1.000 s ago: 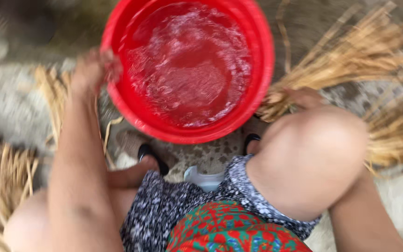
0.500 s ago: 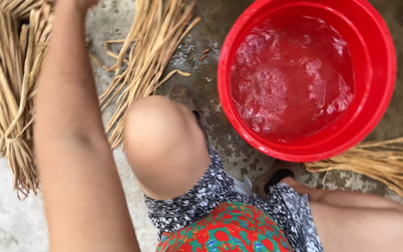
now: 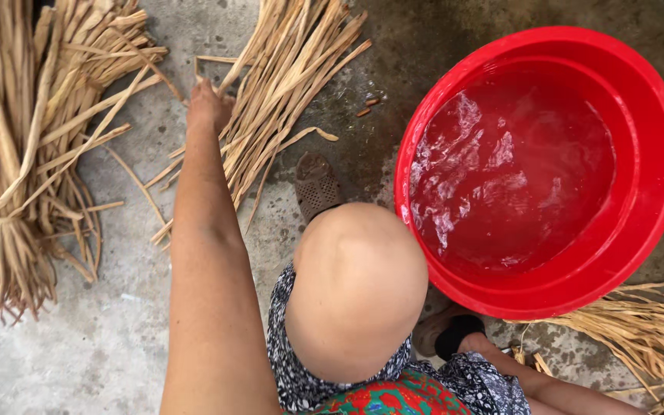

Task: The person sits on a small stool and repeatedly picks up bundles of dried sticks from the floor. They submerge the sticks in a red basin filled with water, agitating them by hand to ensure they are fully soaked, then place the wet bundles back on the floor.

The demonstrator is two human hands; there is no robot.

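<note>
Head view: our left hand (image 3: 207, 104) reaches out and closes on dry straw strips (image 3: 286, 100) fanned over the concrete floor (image 3: 78, 346), left of the red water basin (image 3: 659, 192). Judgement: gather few strips, pull lengthwise. Right hand: out of view

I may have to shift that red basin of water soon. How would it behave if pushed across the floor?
The red basin is probably heavy, as water fills much of it. That water already ripples, so a push would likely make it slosh. The wet concrete floor might let it slide rather than tip.
</note>
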